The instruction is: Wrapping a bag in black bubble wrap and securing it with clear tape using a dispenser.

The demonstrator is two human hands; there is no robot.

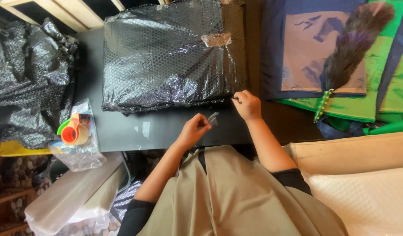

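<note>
Honestly, keep the tape strip (213, 118) taut: left hand (193, 130) pinches it closed, right hand (247, 105) pinches the wrap at the parcel (171, 57)'s 5 o'clock corner.

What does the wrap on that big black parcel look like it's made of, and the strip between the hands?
The wrap on the big parcel looks like clear plastic bubble film over something black: a glossy, dimpled grid of cells. The strip between the left hand and right hand looks like thin transparent tape, though it is too small to be sure.
</note>
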